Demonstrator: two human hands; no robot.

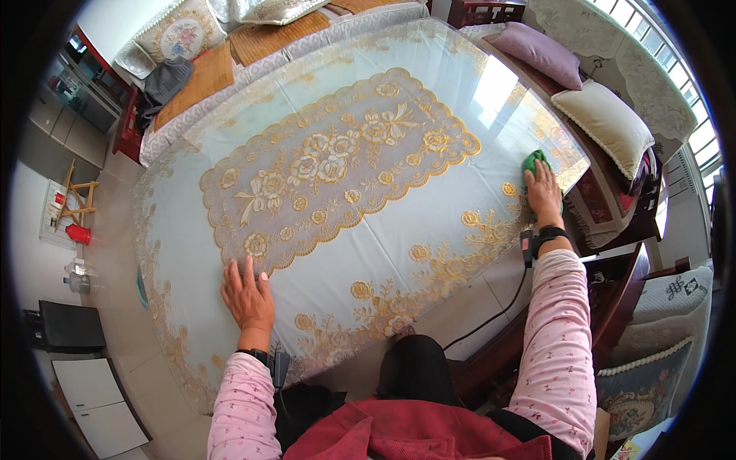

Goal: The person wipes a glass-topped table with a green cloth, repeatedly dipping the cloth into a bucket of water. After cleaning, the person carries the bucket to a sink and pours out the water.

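My right hand (544,192) presses a green cloth (537,157) flat against the table near its right corner; most of the cloth is hidden under the palm and fingers. My left hand (248,293) rests palm down, fingers spread, at the near left part of the table and holds nothing. Under both hands lies a glossy, clear-covered tablecloth (368,247), pale with gold flower borders. In its middle is a grey-mauve lace panel (339,155) with scalloped gold edging and embroidered roses. Window light reflects off the surface at the far right.
Sofas line the far and right sides, with a purple cushion (540,54), a cream cushion (604,123) and a grey garment (167,80). A black cable (489,322) hangs from my right wrist strap. On the left floor stand a red bucket (79,233) and plastic bottles (77,282).
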